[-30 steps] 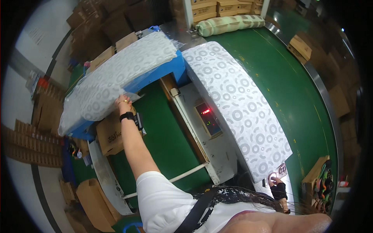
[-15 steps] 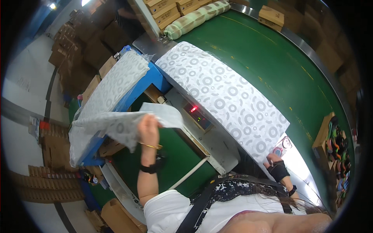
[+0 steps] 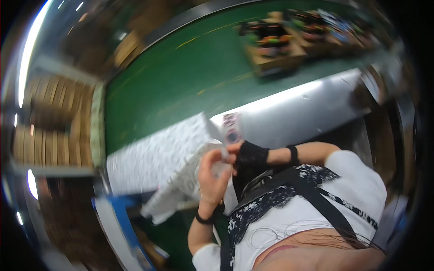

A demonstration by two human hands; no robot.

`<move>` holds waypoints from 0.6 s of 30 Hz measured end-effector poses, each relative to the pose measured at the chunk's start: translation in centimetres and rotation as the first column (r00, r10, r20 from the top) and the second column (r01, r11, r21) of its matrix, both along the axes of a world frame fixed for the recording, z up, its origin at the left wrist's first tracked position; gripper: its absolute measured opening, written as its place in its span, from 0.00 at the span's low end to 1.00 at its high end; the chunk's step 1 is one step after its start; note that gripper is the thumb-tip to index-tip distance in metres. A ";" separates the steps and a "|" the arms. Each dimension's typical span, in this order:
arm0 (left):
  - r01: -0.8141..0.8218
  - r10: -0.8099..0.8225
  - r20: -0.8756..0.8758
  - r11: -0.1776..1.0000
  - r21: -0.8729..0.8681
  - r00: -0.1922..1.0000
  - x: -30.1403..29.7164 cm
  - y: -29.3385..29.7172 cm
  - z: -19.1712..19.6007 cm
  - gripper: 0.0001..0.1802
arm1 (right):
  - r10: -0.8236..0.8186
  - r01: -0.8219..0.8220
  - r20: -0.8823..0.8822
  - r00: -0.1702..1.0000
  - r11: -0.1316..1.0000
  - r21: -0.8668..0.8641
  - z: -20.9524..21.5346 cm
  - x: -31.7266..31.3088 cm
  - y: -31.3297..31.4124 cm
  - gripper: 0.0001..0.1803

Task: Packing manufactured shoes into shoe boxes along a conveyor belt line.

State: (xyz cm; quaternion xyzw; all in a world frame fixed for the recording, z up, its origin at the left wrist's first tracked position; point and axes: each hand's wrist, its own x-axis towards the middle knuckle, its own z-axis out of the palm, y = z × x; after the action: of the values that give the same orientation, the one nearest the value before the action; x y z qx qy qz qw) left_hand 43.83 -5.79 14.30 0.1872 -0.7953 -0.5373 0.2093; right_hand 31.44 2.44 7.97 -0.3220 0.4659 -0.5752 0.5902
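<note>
My left hand [image 3: 213, 175], with a bracelet and a black band at the wrist, is closed on a patterned paper sheet [image 3: 174, 192]. The sheet droops toward the lower left. My right hand [image 3: 249, 156], in a black fingerless glove, meets my left fingertips. Its fingers look pinched, but blur hides what lies between them. A larger stretch of white patterned paper [image 3: 156, 156] spreads over the surface left of my hands. Just beyond my fingers, a small pink-and-white printed item [image 3: 231, 126] lies at the edge of the metal top.
A shiny metal tabletop [image 3: 298, 101] extends right. Behind it runs a green belt surface [image 3: 181, 72] carrying open boxes of colourful goods [image 3: 271, 49]. Stacked brown cartons [image 3: 54, 149] fill a shelf at left. A blue-edged frame [image 3: 120, 221] stands at lower left.
The view has swung to the right. My left hand has brought the sheet from the left side over to my right hand, which has left the paper's near corner.
</note>
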 end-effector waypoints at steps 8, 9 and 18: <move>0.242 -0.115 0.214 0.539 -0.807 0.970 -10.4 4.5 -2.7 0.29 | -0.203 0.179 0.480 0.854 0.979 0.096 2.0 -13.4 10.3 0.13; 0.248 -0.121 0.217 0.529 -0.811 0.969 -11.2 4.1 -2.5 0.29 | -0.205 0.187 0.483 0.851 0.979 0.087 2.5 -14.8 10.6 0.13; -0.347 0.417 0.064 0.824 -0.448 0.907 -14.0 -5.2 -0.2 0.09 | -0.082 0.590 -0.887 -0.454 0.718 -0.368 2.0 -37.7 9.0 0.30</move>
State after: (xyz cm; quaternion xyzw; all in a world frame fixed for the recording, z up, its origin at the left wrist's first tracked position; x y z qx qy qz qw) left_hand 29.86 -10.98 14.06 0.3347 -0.8534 -0.2805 0.2845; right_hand -6.23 11.47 9.99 -0.3566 0.8957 -0.1578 -0.2138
